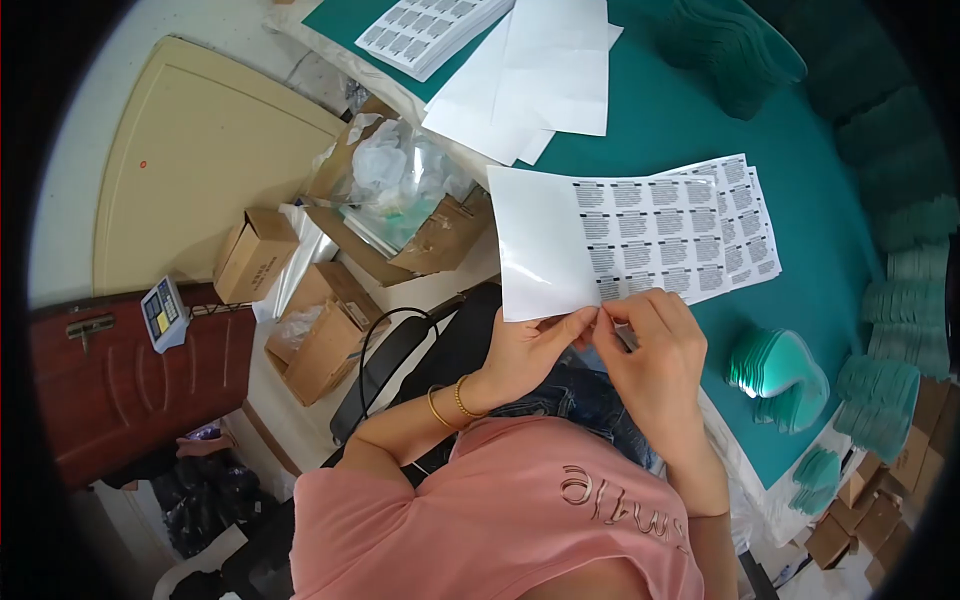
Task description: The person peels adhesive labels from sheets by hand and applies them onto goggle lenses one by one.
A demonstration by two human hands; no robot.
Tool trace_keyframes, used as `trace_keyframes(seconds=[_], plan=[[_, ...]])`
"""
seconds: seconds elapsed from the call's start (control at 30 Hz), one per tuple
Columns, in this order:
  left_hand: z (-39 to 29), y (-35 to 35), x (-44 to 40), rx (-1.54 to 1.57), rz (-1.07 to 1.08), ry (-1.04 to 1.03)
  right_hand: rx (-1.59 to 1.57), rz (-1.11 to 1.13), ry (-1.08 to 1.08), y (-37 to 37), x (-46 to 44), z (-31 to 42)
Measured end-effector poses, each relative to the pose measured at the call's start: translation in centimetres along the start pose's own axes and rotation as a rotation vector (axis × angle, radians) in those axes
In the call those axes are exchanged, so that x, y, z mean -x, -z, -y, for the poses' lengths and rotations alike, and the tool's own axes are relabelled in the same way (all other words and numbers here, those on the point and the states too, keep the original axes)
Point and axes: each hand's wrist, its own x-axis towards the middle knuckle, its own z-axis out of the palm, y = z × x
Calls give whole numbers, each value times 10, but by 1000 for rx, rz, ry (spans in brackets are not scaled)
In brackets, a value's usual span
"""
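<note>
A sheet of printed labels (545, 235) is tilted up over the table's near edge, its left part blank white and its right part covered in rows of small text blocks. My left hand (535, 352), below two gold bracelets, grips the sheet's lower edge with the thumb along it and the other fingers partly hidden behind. Beside it, my right hand (655, 345) pinches at the same edge, thumb and forefinger meeting close to my left thumb. Whether a label is between those fingertips is too small to tell. More printed label sheets (755, 235) lie underneath, to the right.
On the green table (640, 100) are a stack of label sheets (420, 35), loose white sheets (550, 70) and a pile of curved green pieces (775, 365). More green stacks (905, 320) line the right side. Open cardboard boxes (440, 235) stand on the floor at left, near a scale display (165, 313).
</note>
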Motion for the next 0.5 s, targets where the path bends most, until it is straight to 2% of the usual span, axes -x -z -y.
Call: trace_keyframes(seconds=[0.07,0.17,0.23,0.33,0.4,0.5], plan=[[1,0,-1,-28,-7,-49,43,13,-8,3,-2,-1],[-9,8,-3,-17,44,-36,-313,140,-370,12,-8,-6],[-16,17,-3,129,108,133,-538,143,-443,21,-11,-10],[-13,33,-6,192,201,143,-846,125,-505,38,-22,-9],[-17,31,-7,189,207,149,-795,180,-546,42,-24,-10],[-17,26,-7,233,364,235,-360,161,-180,25,-19,-14]])
